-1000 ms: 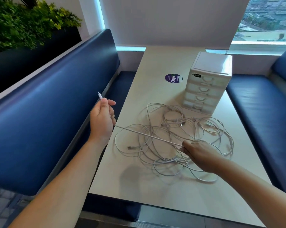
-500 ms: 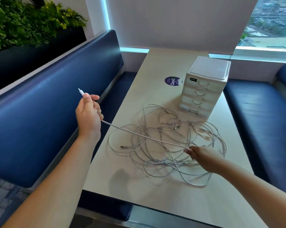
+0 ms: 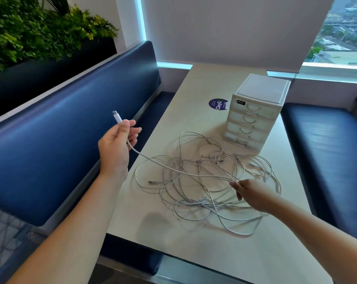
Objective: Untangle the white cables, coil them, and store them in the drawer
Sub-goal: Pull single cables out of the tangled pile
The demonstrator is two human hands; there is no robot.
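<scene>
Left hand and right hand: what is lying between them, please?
One white cable, seen in the head view. The left hand grips its plug end, and it runs above the tangle on the table to the right hand, which pinches it.

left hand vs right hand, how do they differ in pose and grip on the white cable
The left hand is raised beside the pale table, over the blue bench; the right hand is low over the tangled white cables. The left hand grips the stretched white cable near its plug, which sticks up; the right hand pinches it mid-length with its fingertips. Both hold the same cable.
</scene>
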